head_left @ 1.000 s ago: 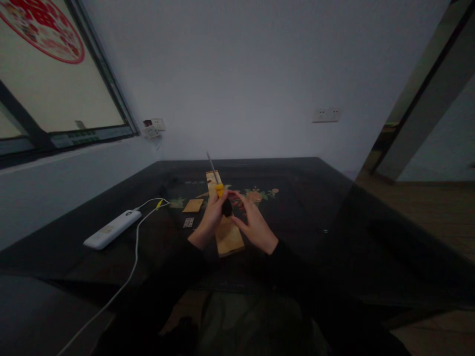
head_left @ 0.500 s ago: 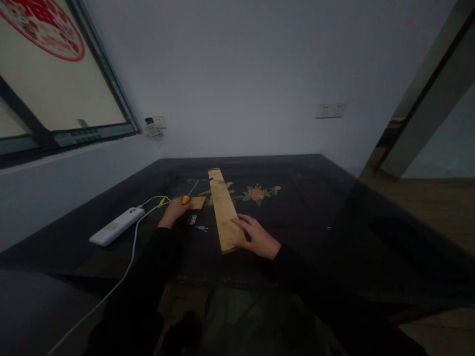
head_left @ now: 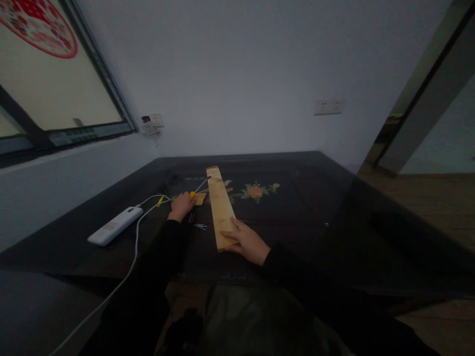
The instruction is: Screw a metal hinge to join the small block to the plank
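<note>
A long pale wooden board [head_left: 221,205] lies lengthwise on the black table. My right hand [head_left: 251,243] grips its near end, thumb and fingers against the wood. In my left hand [head_left: 180,205] is a screwdriver [head_left: 192,195] with a yellow handle, closed in the fingers. Its thin shaft points up and right, the tip near the far part of the board; whether they touch I cannot tell. Beside that hand a small wooden piece [head_left: 201,199] lies left of the board. Several screws [head_left: 201,227] rest between my left forearm and the board.
A white power bank [head_left: 116,226] with a white cable [head_left: 136,247] lies on the left side of the black table [head_left: 289,247]. The cable hangs over the front edge and carries a yellow tag [head_left: 160,201]. The wall with sockets [head_left: 328,107] stands behind.
My left hand has shifted right and slightly away from me, bringing the screwdriver's tip from left of the board to its far part. My right hand's fingers now reach further across the near end.
</note>
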Demonstrator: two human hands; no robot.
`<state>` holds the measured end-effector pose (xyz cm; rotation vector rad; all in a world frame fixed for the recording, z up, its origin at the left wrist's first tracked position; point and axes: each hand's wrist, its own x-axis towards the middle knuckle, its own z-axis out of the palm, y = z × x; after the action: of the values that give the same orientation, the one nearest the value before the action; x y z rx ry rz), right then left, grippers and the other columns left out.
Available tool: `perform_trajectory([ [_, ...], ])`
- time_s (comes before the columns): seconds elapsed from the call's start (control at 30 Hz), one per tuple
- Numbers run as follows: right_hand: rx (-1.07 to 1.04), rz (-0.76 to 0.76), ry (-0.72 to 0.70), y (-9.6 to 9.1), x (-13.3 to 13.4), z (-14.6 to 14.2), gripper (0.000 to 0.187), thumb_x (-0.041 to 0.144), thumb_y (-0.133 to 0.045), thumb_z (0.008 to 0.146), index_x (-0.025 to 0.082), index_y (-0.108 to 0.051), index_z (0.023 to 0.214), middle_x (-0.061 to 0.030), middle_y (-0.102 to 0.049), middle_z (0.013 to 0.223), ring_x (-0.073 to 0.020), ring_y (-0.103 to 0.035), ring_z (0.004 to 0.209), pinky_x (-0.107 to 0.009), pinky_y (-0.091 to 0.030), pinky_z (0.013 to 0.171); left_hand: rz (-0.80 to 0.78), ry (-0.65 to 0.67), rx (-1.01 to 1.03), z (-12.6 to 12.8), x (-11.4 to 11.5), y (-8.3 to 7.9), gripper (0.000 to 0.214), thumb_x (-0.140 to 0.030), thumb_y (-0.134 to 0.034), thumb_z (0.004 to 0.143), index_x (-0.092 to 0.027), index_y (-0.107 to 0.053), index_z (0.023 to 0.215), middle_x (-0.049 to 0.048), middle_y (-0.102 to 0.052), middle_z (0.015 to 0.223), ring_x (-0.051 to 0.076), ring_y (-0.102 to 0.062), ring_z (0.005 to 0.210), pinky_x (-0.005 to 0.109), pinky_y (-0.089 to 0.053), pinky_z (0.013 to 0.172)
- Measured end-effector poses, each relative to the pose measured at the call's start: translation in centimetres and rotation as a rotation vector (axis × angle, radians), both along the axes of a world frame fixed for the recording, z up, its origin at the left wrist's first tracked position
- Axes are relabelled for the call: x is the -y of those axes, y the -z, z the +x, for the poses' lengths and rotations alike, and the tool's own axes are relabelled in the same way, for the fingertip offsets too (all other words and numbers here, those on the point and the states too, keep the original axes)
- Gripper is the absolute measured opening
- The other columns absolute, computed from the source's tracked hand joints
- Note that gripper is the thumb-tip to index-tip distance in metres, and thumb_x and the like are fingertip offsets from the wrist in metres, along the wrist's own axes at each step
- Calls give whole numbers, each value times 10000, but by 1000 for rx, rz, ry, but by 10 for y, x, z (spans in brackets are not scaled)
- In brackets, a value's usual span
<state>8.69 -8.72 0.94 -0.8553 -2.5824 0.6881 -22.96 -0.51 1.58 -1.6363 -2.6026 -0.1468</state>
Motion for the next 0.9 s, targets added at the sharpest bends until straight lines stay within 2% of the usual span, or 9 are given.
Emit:
perform_trajectory([
  [0.23,0,6,5,-1,3,-1,563,422,-655,843,248,-559,1370,-180,-292,1567,-340,-283,1444,-446,-288,1152,72,-97,72,9,-16,2,471,-455,-457,913,-90,-547,1198,241,-624,1189,362,-609,1124,413,-491,854],
  [0.4,-8,19,20,-2,5,0,549,402,-658,846,243,-567,1363,-177,-309,1560,-333,-309,1434,-438,-292,1152,198,-113,163,-11,-17,8,482,-435,-434,921,-67,-567,1202,247,-623,1186,349,-612,1111,393,-493,843],
  [0.53,4,17,30,-1,7,0,540,392,-652,852,253,-563,1366,-177,-310,1558,-335,-333,1422,-437,-308,1143,220,-107,143,-26,-16,11,422,-307,-417,920,-34,-610,1177,254,-637,1161,333,-602,1122,383,-477,890],
  [0.67,-12,37,26,3,7,0,538,421,-633,860,251,-565,1365,-176,-309,1559,-334,-335,1421,-437,-315,1140,225,-82,139,-26,-17,14,419,-303,-420,925,-58,-620,1200,225,-646,1164,314,-596,1131,367,-463,922],
  [0.9,-3,17,45,2,10,-1,543,404,-642,856,263,-555,1373,-171,-273,1577,-329,-315,1433,-420,-302,1151,307,-48,125,-22,-13,18,410,-371,-430,940,-156,-606,1241,172,-621,1193,299,-601,1106,363,-481,875],
])
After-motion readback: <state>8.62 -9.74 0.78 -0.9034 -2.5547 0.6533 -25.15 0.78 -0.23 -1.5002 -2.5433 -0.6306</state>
